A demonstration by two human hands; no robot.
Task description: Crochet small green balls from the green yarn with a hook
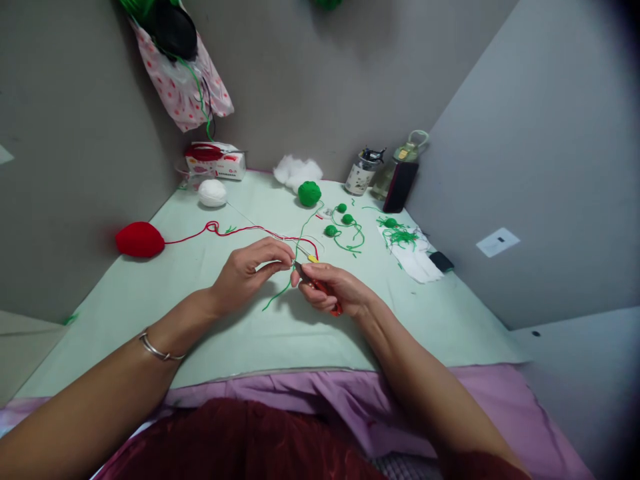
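My left hand (253, 267) is closed in a pinch on a strand of green yarn (278, 295) that hangs from my fingertips over the pale green table cover (150, 287). My right hand (333, 290) is wrapped round small red-handled snips (325, 293), whose tip meets the yarn right beside my left fingers. A yellow-tipped hook or needle (312, 258) lies just behind the hands. Red yarn (235, 231) runs from there to a red ball (140, 240) at the left.
A white ball (212, 193), a green ball (309, 193), white stuffing (297, 171) and a tissue box (216, 161) stand at the back. Small green crochet pieces (345, 227), yarn scraps on paper (407, 248), a jar (361, 175) and a bottle (400, 173) sit right. A bag (183, 80) hangs on the wall.
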